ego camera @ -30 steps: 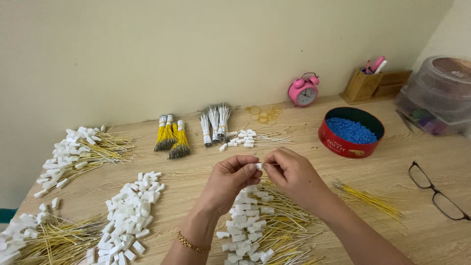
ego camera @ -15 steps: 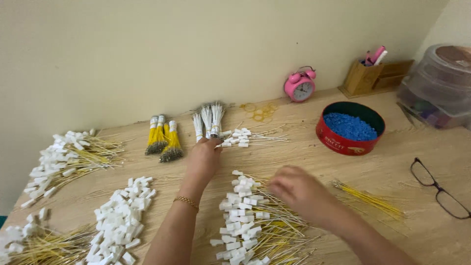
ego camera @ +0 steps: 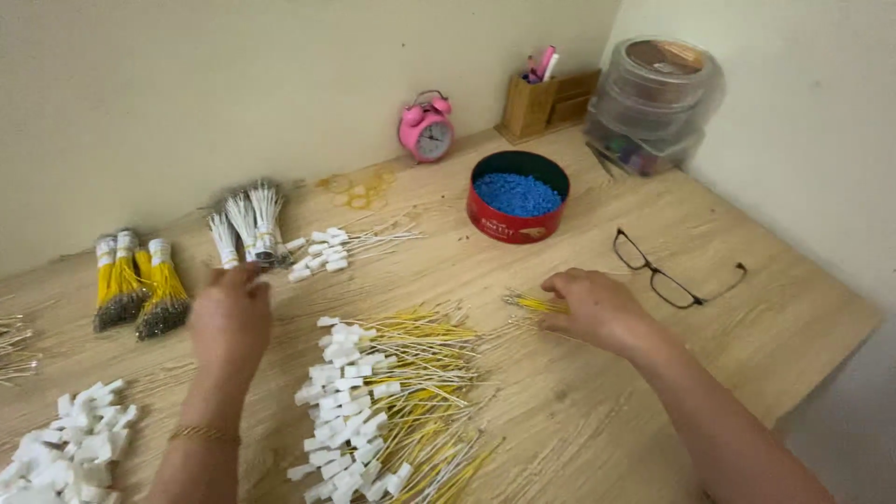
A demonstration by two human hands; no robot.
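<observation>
Here the tagged yellow wires point(ego camera: 392, 401) lie between both hands — left hand point(ego camera: 229, 317), right hand point(ego camera: 597, 308).

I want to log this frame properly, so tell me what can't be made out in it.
Head view only:
- Left hand: back faces the camera, hiding its fingertips and any grip.
- Right hand: fingers cover the loose yellow wires; hold unclear.
- White connector heap: cut off by the bottom-left edge.
- Stacked clear containers: contents too blurred.

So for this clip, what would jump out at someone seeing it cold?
The heap of yellow wires with white end pieces in the middle of the wooden table. The left hand reaches toward the white bundles, the right hand rests on loose yellow wires. Behind stand a pink alarm clock and a red tin of blue beads.
</observation>
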